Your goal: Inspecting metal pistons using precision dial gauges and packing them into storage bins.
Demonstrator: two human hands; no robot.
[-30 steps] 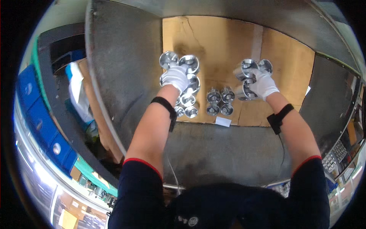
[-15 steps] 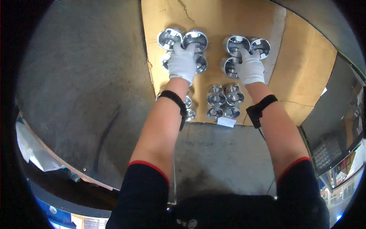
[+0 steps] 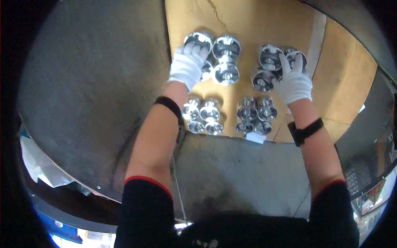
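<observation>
Shiny metal pistons stand in four clusters on a cardboard sheet (image 3: 248,16), hollow ends up. My left hand (image 3: 188,66), in a white glove, lies over the left column of the far left cluster. Its fingers reach onto the rim of the far left piston (image 3: 198,39) and partly cover the one nearer to me. To its right stands another piston (image 3: 226,48), untouched. My white-gloved right hand (image 3: 294,84) is over the far right cluster. Two of its fingers spread across the far right piston (image 3: 301,62), and its thumb lies beside the near left piston (image 3: 263,80).
Nearer to me are two clusters of smaller-looking pistons, one at left (image 3: 210,110) and one at right (image 3: 247,109). A white paper slip (image 3: 255,138) lies at the cardboard's near edge. The dark grey tabletop (image 3: 91,82) extends to the left and in front.
My left hand has shifted from the middle of its cluster to the left column, uncovering the right column. My right hand has spread its fingers. The whole view has shifted slightly.
</observation>
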